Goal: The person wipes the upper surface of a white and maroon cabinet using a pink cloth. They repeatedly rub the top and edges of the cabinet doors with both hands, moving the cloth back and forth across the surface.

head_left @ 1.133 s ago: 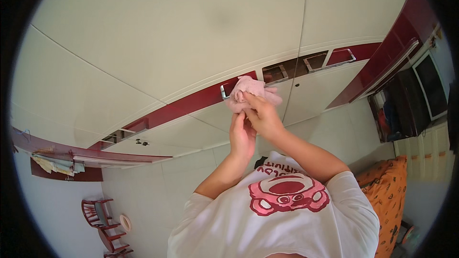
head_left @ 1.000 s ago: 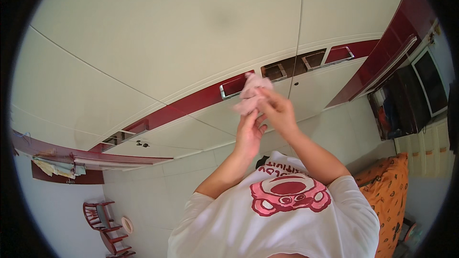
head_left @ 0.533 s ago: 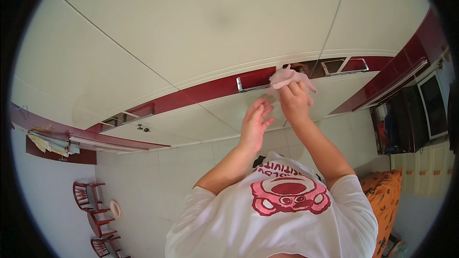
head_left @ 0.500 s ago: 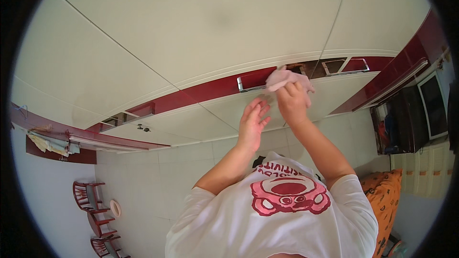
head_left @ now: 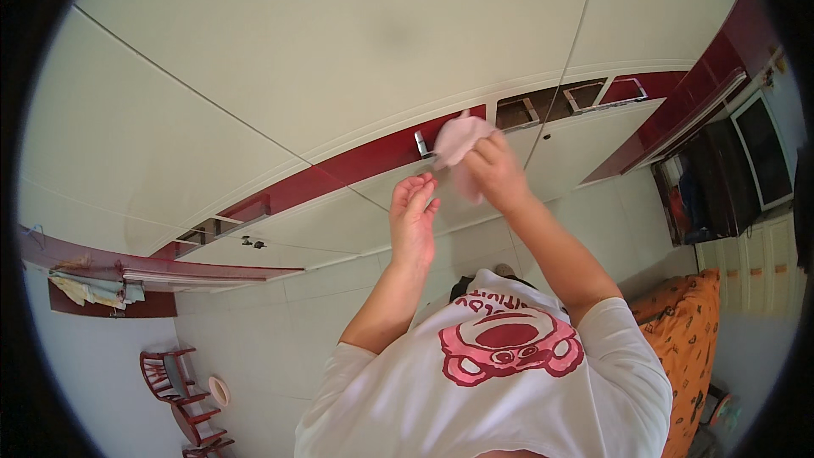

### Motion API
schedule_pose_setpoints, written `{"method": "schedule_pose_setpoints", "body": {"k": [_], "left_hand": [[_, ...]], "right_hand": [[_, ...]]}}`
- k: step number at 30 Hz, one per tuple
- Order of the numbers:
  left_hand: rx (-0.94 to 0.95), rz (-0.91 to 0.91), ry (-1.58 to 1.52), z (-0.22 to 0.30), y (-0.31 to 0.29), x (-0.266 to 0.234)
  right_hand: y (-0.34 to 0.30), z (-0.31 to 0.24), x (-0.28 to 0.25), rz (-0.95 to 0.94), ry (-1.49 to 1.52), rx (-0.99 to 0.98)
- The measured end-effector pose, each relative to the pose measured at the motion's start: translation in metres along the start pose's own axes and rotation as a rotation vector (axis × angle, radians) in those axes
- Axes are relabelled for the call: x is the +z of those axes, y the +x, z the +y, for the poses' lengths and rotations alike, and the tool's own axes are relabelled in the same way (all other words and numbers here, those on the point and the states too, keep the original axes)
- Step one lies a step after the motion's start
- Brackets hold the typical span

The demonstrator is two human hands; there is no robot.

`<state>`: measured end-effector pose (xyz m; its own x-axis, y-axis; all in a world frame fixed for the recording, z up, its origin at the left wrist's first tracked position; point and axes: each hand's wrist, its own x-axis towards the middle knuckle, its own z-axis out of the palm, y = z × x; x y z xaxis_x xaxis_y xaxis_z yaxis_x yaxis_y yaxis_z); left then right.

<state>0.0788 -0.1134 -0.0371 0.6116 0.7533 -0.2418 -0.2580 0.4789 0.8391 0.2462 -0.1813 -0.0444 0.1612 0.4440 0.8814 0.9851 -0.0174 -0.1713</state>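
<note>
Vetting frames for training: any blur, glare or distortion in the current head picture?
Head view: red band bows with fisheye distortion, corners go black; head view: pink cloth in the right hand looks soft-edged, possibly motion blur; head view: faint dark smudge over the cream panel, cause unclear; no strong glare.

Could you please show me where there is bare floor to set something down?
The widest bare patch is the floor left of the shirt, bordered by the cabinet, chairs and round item. It is crowded at the handle, where the right hand grips the cloth with the left hand close by.
</note>
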Motion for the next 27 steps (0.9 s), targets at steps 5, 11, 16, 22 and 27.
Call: {"method": "schedule_pose_setpoints", "body": {"k": [5, 11, 16, 22, 27], "left_hand": [[-0.008, -0.187, -0.061, 0.009, -0.015, 0.004], [-0.032, -0.223, -0.084, 0.003, -0.021, 0.002], [-0.049, -0.326, -0.099, -0.004, -0.018, 0.023], [-0.072, -0.327, 0.048, -0.028, -0.011, 0.069], [-0.384, -0.217, -0.062, -0.097, 0.008, 0.125]], "right_hand": [[-0.001, 0.031, -0.047, 0.055, -0.075, 0.127], [0.02, 0.052, -0.086, 0.437, -0.036, 0.403], [0.054, 0.081, -0.088, 0.437, -0.194, 0.344], [0.001, 0.101, -0.082, 0.271, 0.527, 0.663], [-0.007, 0.107, -0.089, 0.21, 0.385, 0.541]]}}
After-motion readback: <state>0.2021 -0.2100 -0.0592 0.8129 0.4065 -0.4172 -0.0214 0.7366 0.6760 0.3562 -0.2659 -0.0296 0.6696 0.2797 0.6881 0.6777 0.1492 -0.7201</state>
